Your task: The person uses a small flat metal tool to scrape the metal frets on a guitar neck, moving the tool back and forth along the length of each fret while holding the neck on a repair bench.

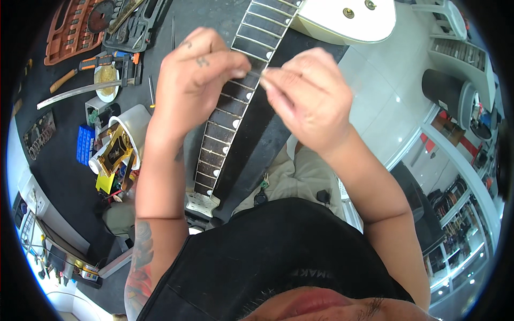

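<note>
An electric guitar with a white body (pixel 321 24) lies diagonally in front of me, its dark fretboard (pixel 220 130) crossed by metal frets and dotted with pale inlays. The headstock end (pixel 202 204) points toward my lap. Over the middle of the neck, my left hand (pixel 195 80) is closed in a pinch at the fretboard's left edge. Opposite it, my right hand (pixel 313 99) pinches thumb against forefinger near the right edge. The fingertips almost meet. A thin line shows between them, but I cannot tell whether it is a held piece or a fret.
On the dark bench at left are a clamp (pixel 128 72), an oval dish (pixel 107 83), a blue block (pixel 85 144) and a white tub (pixel 134 125) full of tools. Orange tool cases (pixel 67 32) lie at the far left. A black bin (pixel 447 88) stands on the tiled floor at right.
</note>
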`<state>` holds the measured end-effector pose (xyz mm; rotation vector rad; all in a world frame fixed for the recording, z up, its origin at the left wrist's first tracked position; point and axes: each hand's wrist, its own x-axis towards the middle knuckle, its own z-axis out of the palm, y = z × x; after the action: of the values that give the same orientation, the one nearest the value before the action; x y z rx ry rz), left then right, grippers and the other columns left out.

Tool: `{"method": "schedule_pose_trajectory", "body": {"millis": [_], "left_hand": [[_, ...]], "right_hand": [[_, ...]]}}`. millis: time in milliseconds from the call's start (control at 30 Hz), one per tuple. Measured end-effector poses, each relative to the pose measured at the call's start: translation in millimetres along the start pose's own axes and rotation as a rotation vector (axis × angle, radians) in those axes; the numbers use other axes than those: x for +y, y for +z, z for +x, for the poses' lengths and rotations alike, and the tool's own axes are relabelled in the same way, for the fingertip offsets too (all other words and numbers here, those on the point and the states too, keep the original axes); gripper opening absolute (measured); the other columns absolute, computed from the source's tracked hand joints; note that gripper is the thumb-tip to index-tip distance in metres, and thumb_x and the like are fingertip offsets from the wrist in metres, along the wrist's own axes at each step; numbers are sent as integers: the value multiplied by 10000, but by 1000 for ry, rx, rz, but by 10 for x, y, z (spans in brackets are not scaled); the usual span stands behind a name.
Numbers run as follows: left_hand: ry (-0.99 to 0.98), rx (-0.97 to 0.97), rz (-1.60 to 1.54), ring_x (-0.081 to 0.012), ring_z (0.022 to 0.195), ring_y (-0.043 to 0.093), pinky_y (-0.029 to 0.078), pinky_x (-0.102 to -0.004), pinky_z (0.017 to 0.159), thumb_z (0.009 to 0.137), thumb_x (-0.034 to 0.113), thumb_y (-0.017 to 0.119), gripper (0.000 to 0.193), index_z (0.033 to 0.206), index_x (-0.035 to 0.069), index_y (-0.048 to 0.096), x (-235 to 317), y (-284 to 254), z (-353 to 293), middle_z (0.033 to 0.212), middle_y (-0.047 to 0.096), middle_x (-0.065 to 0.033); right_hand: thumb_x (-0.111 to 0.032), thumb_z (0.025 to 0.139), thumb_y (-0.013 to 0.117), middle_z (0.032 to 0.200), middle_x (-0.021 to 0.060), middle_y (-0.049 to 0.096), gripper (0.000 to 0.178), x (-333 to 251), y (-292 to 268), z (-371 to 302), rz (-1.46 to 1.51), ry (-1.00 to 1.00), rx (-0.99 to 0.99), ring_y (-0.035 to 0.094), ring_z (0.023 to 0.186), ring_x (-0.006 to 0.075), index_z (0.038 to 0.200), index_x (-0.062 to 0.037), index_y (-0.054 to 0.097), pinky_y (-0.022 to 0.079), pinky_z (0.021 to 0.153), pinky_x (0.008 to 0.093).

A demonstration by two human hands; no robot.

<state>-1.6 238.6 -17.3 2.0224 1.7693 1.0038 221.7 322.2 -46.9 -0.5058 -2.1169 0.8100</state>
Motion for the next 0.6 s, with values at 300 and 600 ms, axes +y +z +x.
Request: {"method": "schedule_pose_trajectory", "body": {"millis": [300, 600], "left_hand": [[-53, -57, -69, -263, 805, 678, 558, -383, 719, 832, -27, 871, 196, 995, 81, 851, -11, -60, 21, 829, 680, -46], [-6, -57, -78, -227, 848, 682, 546, -355, 757, 838, -77, 844, 202, 1003, 39, 840, -116, -135, 17, 850, 676, -43]], "right_hand": [[-9, 734, 937, 911, 42, 726, 271, 13, 21, 39, -44, 8, 34, 698, 883, 297, 968, -77, 817, 556, 793, 431], [35, 771, 943, 886, 68, 734, 237, -52, 35, 140, -41, -25, -13, 693, 815, 270, 979, -23, 846, 559, 726, 386]]}}
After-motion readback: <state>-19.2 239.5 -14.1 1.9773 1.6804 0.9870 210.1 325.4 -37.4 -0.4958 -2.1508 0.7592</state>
